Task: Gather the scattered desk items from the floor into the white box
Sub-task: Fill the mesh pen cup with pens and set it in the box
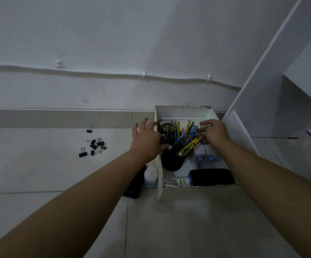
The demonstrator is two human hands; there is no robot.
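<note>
The white box (184,111) stands on the floor against the wall. Inside it a black cup (173,162) holds several yellow and blue pencils (185,138). My left hand (147,140) hovers at the box's left wall with fingers spread, thumb touching the pencils. My right hand (213,132) is over the box's right side, fingers curled against the pencil tips. Several black binder clips (94,145) lie scattered on the floor to the left. A small white bottle (151,175) and a black object (135,185) sit just outside the box's left wall, partly hidden by my arm.
The box also contains a stack of white paper cups (186,123), a round dark tin (163,127), a dark blue case (211,176), a blue item (206,159) and a small packet (177,182). A white shelf unit (273,86) rises on the right.
</note>
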